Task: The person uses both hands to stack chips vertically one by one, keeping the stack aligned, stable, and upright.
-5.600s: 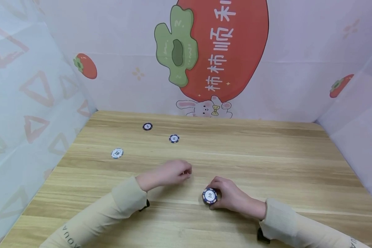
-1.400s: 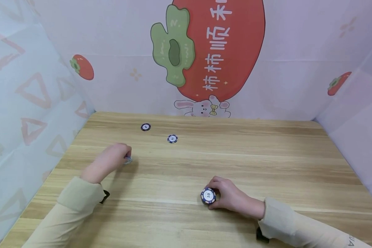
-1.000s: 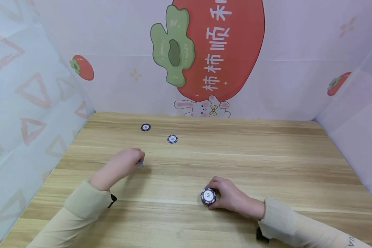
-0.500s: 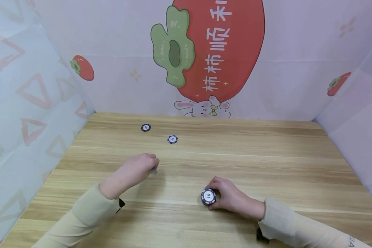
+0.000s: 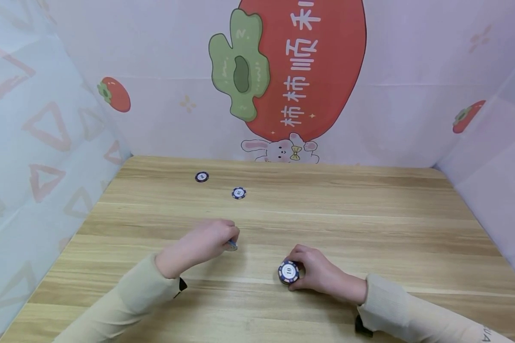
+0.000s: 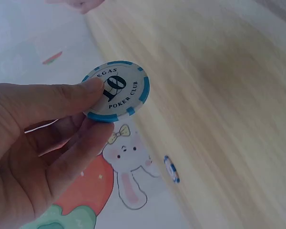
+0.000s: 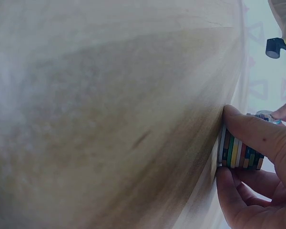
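Note:
Between thumb and fingers my left hand (image 5: 206, 240) pinches a white poker chip (image 6: 121, 90) with light-blue edge marks and a printed 10. In the head view that chip is mostly hidden under the hand, above the table and left of the stack. My right hand (image 5: 322, 272) grips a stack of poker chips (image 5: 288, 272) standing on the table. A dark-blue chip marked 10 tops it; the right wrist view shows several colours of chip edges (image 7: 238, 150) between thumb and fingers.
Two single chips lie farther back on the wooden table (image 5: 369, 214): a dark one (image 5: 201, 176) and a blue-and-white one (image 5: 239, 193). Printed cloth walls (image 5: 176, 119) rise behind the table and along both sides.
My left hand has picked up the white chip from the table's left side and carried it rightward, toward the stack. The right hand has stayed on the stack.

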A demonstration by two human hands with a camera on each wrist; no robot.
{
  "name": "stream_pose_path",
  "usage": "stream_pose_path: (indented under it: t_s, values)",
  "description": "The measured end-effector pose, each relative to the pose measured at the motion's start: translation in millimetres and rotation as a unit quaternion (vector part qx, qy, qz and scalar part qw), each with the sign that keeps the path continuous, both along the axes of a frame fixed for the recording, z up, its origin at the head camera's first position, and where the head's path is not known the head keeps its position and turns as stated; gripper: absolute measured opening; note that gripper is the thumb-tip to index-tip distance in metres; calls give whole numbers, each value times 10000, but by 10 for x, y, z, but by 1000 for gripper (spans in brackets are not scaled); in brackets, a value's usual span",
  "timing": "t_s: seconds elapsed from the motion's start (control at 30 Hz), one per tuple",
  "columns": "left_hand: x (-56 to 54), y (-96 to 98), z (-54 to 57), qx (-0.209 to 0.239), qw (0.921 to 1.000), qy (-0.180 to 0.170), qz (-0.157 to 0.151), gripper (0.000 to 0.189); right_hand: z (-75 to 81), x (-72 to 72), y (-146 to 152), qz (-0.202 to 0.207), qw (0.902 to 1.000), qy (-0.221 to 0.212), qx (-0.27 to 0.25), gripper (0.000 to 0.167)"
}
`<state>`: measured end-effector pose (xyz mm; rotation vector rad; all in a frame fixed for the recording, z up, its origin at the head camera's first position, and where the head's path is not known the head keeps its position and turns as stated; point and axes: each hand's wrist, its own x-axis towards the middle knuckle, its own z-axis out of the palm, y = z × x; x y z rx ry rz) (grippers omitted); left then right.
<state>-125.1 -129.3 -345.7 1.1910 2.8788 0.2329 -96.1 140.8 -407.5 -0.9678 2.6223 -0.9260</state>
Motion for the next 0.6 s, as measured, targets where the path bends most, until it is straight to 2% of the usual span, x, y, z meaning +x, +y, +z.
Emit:
stream_pose_path:
  t_s: [0.1, 0.37, 0.6]
  values:
    - [-6, 61, -20, 130, 9990, -439, -13, 20, -1, 0, 1, -3, 10000, 22, 1, 41]
    - [-25, 171, -74, 420, 9951, -898, 37, 19, 0, 4, -1, -18, 10000, 12, -30, 41]
    - [-38, 267, -97, 603, 9861, -1511, 351, 15, -6, -9, -3, -30, 10000, 27, -28, 41]
